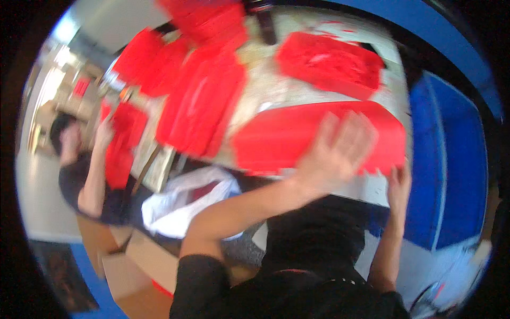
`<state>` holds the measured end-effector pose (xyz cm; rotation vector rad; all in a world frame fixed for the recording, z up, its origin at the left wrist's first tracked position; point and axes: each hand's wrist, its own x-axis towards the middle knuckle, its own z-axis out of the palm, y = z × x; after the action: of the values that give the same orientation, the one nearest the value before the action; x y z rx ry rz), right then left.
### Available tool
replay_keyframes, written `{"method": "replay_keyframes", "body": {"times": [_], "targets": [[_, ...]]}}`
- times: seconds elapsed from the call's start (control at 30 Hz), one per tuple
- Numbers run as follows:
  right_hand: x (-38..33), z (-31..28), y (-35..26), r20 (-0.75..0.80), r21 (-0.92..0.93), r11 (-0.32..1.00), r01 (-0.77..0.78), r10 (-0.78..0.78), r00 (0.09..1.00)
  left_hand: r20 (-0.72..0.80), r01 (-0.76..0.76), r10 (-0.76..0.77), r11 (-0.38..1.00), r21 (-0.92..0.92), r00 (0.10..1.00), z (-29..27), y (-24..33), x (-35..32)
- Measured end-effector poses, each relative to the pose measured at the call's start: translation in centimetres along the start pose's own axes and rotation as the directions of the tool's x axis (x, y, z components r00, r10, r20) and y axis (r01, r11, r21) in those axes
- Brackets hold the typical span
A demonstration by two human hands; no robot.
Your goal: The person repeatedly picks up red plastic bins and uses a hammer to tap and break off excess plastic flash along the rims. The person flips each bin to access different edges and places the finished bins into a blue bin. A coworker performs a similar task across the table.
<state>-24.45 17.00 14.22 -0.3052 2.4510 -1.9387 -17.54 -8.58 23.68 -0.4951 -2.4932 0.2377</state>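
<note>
A flat red sheet (pixel 276 138), of cloth or thin plastic, lies along the near edge of the table in front of me. Its near edge looks ragged. My left hand (pixel 342 143) is over the sheet's right half, palm down with its fingers stretched out; motion blurs it, and I cannot tell whether it presses on the sheet. At the sheet's near right corner, my right hand (pixel 399 183) has its fingers closed on the edge. Beyond the sheet sits a shallow heap of red material (pixel 329 61) with raised sides.
Red stacks (pixel 204 101) cover the table's left part, with a dark bottle-like object (pixel 264 24) behind. At left, a co-worker (pixel 87 170) handles a red piece (pixel 125 133). A white bag (pixel 186 204) and cardboard boxes (pixel 127 276) are near my left arm; a blue bin (pixel 451 159) stands right.
</note>
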Motion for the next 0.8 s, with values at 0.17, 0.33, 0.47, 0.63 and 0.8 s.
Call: {"method": "replay_keyframes", "body": {"times": [0.17, 0.33, 0.47, 0.63, 0.8], "targets": [[-2.2, -2.7, 6.4, -0.109, -0.127, 0.986, -0.105, 0.091, 0.990, 0.053, -0.033, 0.092, 0.746, -0.665, 0.994, 2.7, 6.1, -10.1], [-6.0, -2.8, 4.0, -0.160, -0.274, 0.962, 0.005, -0.051, 0.986, 0.659, 0.817, -0.627, 0.575, 0.032, 0.415, -3.3, -6.8, -30.7], [-7.7, 1.8, -2.1, -0.017, -0.267, 0.963, 0.040, -0.046, 0.999, 0.827, 0.682, -0.526, 0.531, 0.503, -0.200, 1.4, -14.6, -46.2], [-9.0, 6.9, -5.9, 0.396, -0.454, 0.841, 0.294, -0.105, 0.912, 0.924, 0.742, -0.383, 0.617, 0.264, -0.010, 16.4, -10.0, -51.2], [-10.8, 6.5, -7.3, 0.343, -0.511, 0.852, 0.116, 0.077, 0.936, 0.897, 0.803, -0.425, 0.574, 0.159, 0.126, 21.3, -9.2, -52.4]]}}
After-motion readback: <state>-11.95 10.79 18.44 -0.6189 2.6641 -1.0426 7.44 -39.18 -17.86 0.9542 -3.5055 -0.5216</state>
